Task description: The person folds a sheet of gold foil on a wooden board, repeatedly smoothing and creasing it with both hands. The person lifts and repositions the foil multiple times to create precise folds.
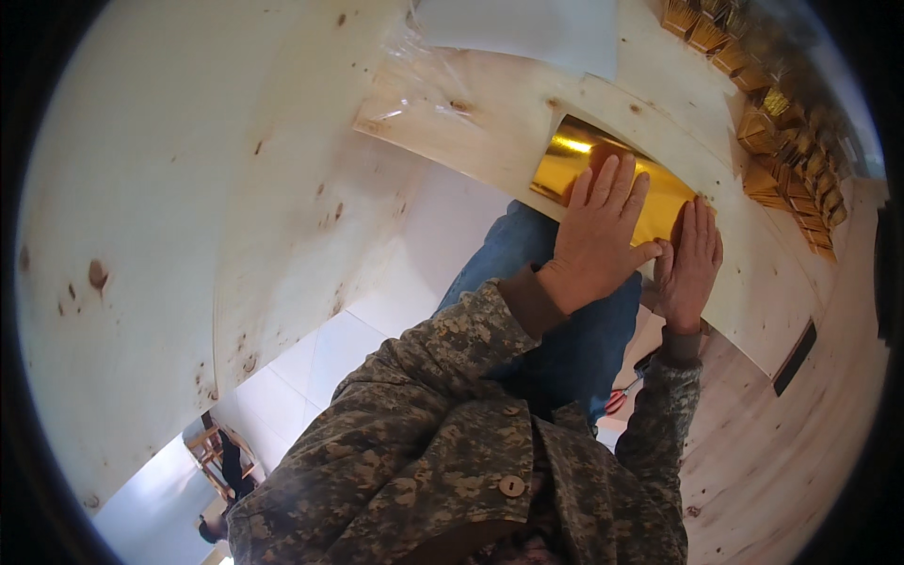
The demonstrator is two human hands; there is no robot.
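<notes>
A shiny gold sheet lies flat on the pale wooden board in front of me. My left hand rests on its middle, palm down with the fingers stretched out. At the sheet's right end is my right hand, its fingers straight and lying over the edge. The two thumbs meet near the sheet's near edge. Part of the sheet is hidden beneath both hands, and nothing shows gripped in either one.
Several bundles of folded gold-brown strips stand at the far right. A white sheet and crumpled clear plastic lie at the back. Red-handled scissors show below the board. A dark strip sits at its right corner.
</notes>
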